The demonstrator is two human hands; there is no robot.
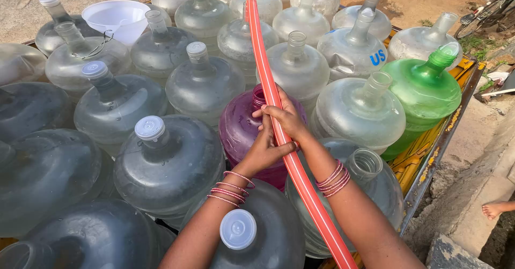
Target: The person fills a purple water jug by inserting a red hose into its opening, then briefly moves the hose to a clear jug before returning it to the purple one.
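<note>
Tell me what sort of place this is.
Likely an outdoor water-filling spot beside a loaded cart: large water jugs packed together, a red hose held by both hands over a purple jug, bare sandy ground beyond.

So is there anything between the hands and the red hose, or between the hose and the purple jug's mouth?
Nothing visible. Both hands, left and right, already touch the red hose right over the purple jug; its mouth looks uncapped, though the hands partly hide it.
</note>
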